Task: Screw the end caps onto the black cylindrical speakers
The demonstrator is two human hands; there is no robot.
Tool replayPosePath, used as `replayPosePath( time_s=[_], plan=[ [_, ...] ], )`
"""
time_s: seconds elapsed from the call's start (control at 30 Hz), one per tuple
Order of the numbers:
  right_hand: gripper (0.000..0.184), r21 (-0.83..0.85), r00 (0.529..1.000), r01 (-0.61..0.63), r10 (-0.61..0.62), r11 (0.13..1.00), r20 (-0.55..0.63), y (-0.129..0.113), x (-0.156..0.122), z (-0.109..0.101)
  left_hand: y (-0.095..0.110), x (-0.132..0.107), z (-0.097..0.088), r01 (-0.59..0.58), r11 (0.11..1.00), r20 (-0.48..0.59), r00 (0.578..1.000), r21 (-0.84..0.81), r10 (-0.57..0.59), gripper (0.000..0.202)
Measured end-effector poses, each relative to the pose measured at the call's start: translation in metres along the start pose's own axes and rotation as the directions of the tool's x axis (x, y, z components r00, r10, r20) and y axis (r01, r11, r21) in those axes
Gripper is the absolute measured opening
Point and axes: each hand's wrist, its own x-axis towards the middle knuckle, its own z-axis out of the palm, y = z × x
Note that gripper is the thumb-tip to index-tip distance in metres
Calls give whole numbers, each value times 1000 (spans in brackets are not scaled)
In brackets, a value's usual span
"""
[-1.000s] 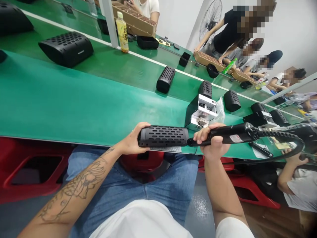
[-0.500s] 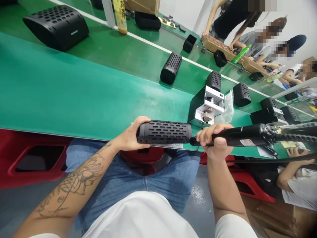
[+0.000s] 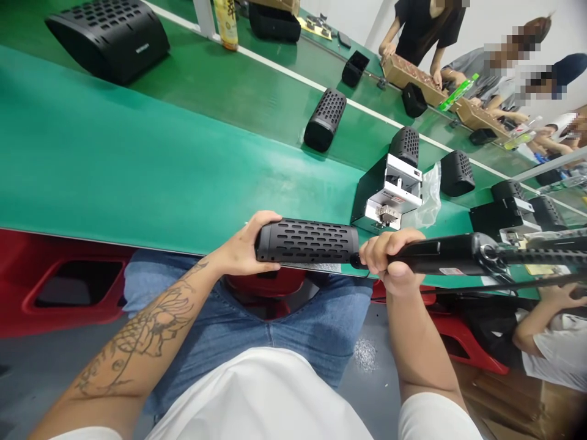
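My left hand (image 3: 243, 245) is closed around the left end of a black speaker housing (image 3: 309, 239) with rows of slots. The housing lies lengthwise over the table's front edge, slots facing me. In my right hand (image 3: 393, 260) is a black electric screwdriver (image 3: 447, 253), held level with its cord trailing off to the right. The screwdriver's nose is at the right end of the housing; whether its bit sits in a screw hole is hidden. Just behind stands a screw feeder (image 3: 389, 194), a black box with a silver front.
More slotted housings stand along the green table (image 3: 183, 171), among them a large near one (image 3: 112, 40) and one in the middle (image 3: 325, 119). A clear plastic bag (image 3: 428, 198) lies beside the feeder. A yellow bottle (image 3: 226, 24) is at the back. Co-workers sit across and at right.
The view has shifted slightly, so the background sits a little differently. Both hands keep their hold, and the screwdriver stays against the housing's right end, tilted very slightly differently.
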Motion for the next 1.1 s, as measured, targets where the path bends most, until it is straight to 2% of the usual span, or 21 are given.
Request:
replayPosePath(
  time_s=[0.1,0.27,0.3,0.37,0.4,0.47,0.53,0.57,0.7,0.8,0.9,1.0,1.1],
  plan=[
    [40,22,1000,11,-11,1000,-2,1,-2,1,2,0,0,3,1000,-5,1000,2,-3,114],
    [41,-35,1000,-20,20,999,6,-7,-5,-5,5,-1,3,-31,999,-20,999,22,32,115],
    [42,-53,1000,-19,18,998,-20,-10,-2,-10,6,-2,4,-36,999,-31,999,33,37,115],
    [44,-112,986,33,-50,993,-158,-15,11,-29,8,-2,7,-45,997,-57,997,60,48,115],
    [44,-165,960,76,-117,983,-253,-16,20,-41,8,-2,9,-49,996,-71,996,74,54,115],
    [40,-296,878,133,-251,946,-407,-12,40,-66,9,-3,12,-57,994,-97,993,93,66,114],
    [38,-392,828,135,-321,910,-460,1,58,-89,8,-3,15,-59,993,-120,990,102,71,115],
    [39,-417,818,131,-336,899,-468,9,65,-98,7,-3,16,-57,993,-127,989,103,70,115],
    [52,-460,833,98,-326,882,-447,39,76,-114,3,-5,17,-59,993,-133,988,103,73,115],
    [54,-476,854,48,-283,878,-436,39,71,-110,2,-5,18,-49,993,-129,990,107,63,116],
    [51,-443,849,39,-264,896,-458,20,61,-94,4,-5,18,-21,995,-110,993,99,32,120],
    [50,-320,865,102,-243,942,-440,-7,47,-61,7,-3,18,-13,997,-95,995,78,20,119],
    [55,-142,946,139,-174,980,-275,-25,31,-18,9,-3,18,-8,998,-101,995,54,14,115]
  ],
)
